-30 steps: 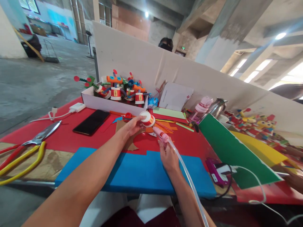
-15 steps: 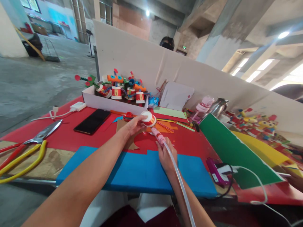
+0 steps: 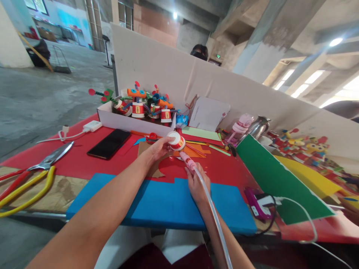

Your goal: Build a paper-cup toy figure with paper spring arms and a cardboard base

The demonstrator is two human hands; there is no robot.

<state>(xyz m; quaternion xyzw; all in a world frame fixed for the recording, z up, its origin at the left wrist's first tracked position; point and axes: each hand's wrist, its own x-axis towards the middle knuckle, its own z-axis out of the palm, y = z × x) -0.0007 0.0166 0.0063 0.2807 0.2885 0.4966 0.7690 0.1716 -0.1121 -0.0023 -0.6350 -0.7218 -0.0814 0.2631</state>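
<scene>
My left hand (image 3: 161, 148) grips a small red and white paper cup (image 3: 177, 141) by its edge, with its white round end tilted up toward me. Just right of and below it, my right hand (image 3: 199, 184) is closed around a pink pen-like tool (image 3: 188, 160). The tool's tip is close to the cup's lower side; whether they touch I cannot tell. A clear tube (image 3: 209, 201) runs from the tool down over my right forearm. Under both hands lie a brown card piece (image 3: 153, 170) and orange paper strips (image 3: 193, 150) on a red sheet (image 3: 218, 164).
A white box (image 3: 134, 125) of cup figures stands behind a black phone (image 3: 109, 144). Large shears (image 3: 49, 160) lie left, blue foam (image 3: 159, 203) along the front edge. Right are a green board (image 3: 280, 183), a purple device (image 3: 256, 203) and a metal jug (image 3: 258, 127). A person's head shows beyond the partition.
My hands, the cup and the pink tool have hardly moved. The head behind the partition has shifted slightly right, and a yellow and blue piece at the far right edge has moved.
</scene>
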